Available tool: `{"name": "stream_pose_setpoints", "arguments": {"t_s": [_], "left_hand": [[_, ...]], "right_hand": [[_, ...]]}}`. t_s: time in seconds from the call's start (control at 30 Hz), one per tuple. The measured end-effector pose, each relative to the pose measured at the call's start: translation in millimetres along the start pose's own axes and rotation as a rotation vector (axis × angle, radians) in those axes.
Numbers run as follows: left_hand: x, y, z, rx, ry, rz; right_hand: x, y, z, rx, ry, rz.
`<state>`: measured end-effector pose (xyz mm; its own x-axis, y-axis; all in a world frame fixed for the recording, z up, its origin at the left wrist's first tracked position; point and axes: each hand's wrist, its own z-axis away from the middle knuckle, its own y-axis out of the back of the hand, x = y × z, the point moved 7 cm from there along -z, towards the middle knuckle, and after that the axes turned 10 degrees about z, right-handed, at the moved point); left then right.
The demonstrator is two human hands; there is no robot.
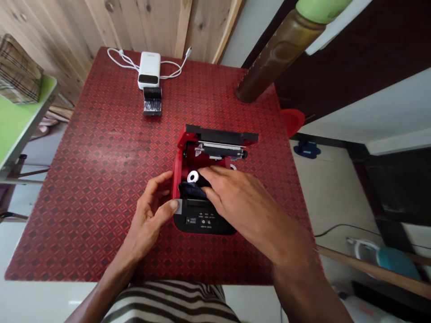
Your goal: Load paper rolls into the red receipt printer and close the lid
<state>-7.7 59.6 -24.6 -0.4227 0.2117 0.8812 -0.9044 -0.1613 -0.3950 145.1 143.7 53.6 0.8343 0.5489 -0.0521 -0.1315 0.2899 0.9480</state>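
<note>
A red and black label printer stands on the table with its lid raised. My left hand grips its left side, thumb pressed on the front corner and fingers along the outer wall. Inside the compartment, a black ribbon roll with a white core end is pinched by my right hand. A dark loose stretch of ribbon drapes in front of the roll. The right part of the roll is hidden under my right hand.
A white power bank with cables lies at the back of the red patterned table, touching or close to a crumpled piece of black ribbon. A tall brown pillar-like object with a green top rises at the back right.
</note>
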Motion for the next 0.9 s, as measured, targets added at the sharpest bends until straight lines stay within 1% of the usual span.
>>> {"name": "stream_pose_setpoints", "arguments": {"t_s": [0.13, 0.23, 0.3, 0.43, 0.6, 0.77, 0.9], "left_hand": [[-0.1, 0.1, -0.5, 0.008, 0.000, -0.012], [0.8, 0.3, -0.6, 0.013, -0.007, -0.034], [1.7, 0.3, -0.6, 0.015, -0.011, -0.035], [3.1, -0.3, -0.5, 0.009, -0.016, -0.019], [2.8, -0.2, -0.6, 0.015, -0.010, -0.030], [4.1, -1.1, -1.3, 0.018, -0.015, -0.028], [4.4, -1.9, -1.6, 0.017, -0.013, -0.016]], "right_hand": [[1.8, 0.9, -0.4, -0.060, 0.036, -0.068], [1.8, -2.7, 0.1, 0.000, 0.077, -0.030], [1.2, -8.8, -1.6, 0.027, 0.106, -0.004], [-0.6, -21.0, -8.6, 0.001, 0.160, -0.018], [3.1, -23.1, -14.1, -0.017, 0.150, -0.048], [6.1, -17.4, -17.5, -0.034, 0.121, -0.087], [6.1, -18.7, -19.3, -0.036, 0.152, -0.086]]}}
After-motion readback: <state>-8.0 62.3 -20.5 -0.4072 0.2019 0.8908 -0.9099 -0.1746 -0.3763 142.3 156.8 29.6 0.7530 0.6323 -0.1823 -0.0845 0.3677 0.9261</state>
